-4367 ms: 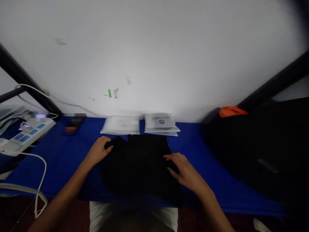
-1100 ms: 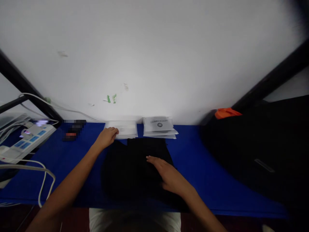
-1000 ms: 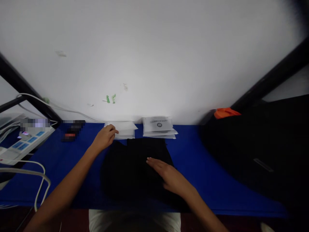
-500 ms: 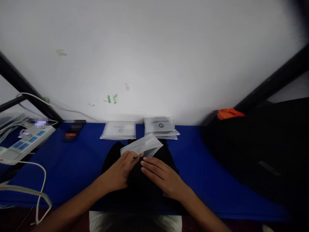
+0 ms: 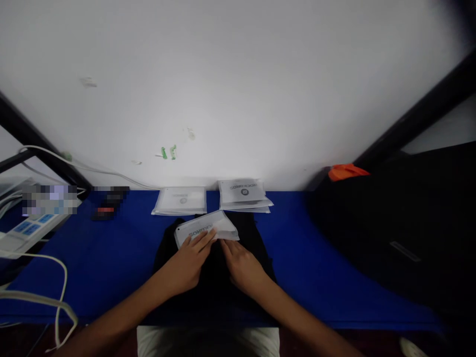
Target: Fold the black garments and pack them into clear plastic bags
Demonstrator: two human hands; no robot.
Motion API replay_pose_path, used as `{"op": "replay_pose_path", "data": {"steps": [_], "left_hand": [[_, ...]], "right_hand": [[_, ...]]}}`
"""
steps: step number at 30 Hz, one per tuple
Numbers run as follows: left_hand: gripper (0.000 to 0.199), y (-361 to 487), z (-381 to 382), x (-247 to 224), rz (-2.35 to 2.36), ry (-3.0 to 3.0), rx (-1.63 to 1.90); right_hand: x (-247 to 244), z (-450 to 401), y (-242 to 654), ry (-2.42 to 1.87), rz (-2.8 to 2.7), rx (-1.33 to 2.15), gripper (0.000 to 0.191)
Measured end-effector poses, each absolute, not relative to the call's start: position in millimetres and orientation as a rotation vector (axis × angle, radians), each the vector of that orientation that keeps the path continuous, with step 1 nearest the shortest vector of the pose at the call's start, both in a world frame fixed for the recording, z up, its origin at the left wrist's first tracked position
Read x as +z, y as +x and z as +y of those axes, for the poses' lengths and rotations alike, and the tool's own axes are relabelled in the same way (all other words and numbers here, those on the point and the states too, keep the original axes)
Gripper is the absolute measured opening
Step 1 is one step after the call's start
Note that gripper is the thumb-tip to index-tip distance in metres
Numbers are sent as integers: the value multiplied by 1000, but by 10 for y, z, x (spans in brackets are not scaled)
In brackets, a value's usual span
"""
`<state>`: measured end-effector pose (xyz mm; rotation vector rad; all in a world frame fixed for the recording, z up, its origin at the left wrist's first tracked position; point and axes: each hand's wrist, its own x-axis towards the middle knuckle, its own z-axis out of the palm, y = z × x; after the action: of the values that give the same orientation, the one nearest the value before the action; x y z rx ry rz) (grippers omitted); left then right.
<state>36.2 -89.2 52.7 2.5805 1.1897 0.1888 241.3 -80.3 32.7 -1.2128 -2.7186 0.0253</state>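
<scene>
A translucent zip pouch (image 5: 227,223) with dark lettering lies tilted on a heap of black cloth (image 5: 245,226) in front of me. My left hand (image 5: 191,260) rests on the pouch's near side, fingers stretched out flat over the lettering. Close against the near edge of the pouch is my right hand (image 5: 241,265), its fingers drawn together and curled. Whatever those fingertips may pinch is hidden.
Similar pouches (image 5: 182,200) lie by the wall, with a second pile (image 5: 243,192) to their right. A power strip (image 5: 33,228) with white cables stands at left, near a dark, blurred-out object (image 5: 111,201). A large black item (image 5: 390,223) with an orange piece (image 5: 347,172) fills the right.
The pouch has come down flatter, its lettering now showing. My left fingers have gone from gripping its edge to lying on it. My right fingers have drawn together.
</scene>
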Motion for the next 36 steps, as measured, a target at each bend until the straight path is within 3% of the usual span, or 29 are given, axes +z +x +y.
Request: {"op": "replay_pose_path", "data": {"steps": [8,17,25,31,36], "left_hand": [[100,460,-951,660,1239,2528,331],[104,505,-941,628,1192,2556,404],[104,520,-900,656,1176,2524,446],[108,618,-910,639,1060,2559,410],[109,694,-939,648,958,2627,384]], "right_hand": [[236,-775,2214,-1247,-2508,-394,40],[404,-785,2191,-1224,-2593,-92,44],[506,-829,2337,-1505,-2604,83,65],[338,-782,2367,-1273,-2575,-83,39],[57,-686,2297,-1238,-2660,-13,42]]}}
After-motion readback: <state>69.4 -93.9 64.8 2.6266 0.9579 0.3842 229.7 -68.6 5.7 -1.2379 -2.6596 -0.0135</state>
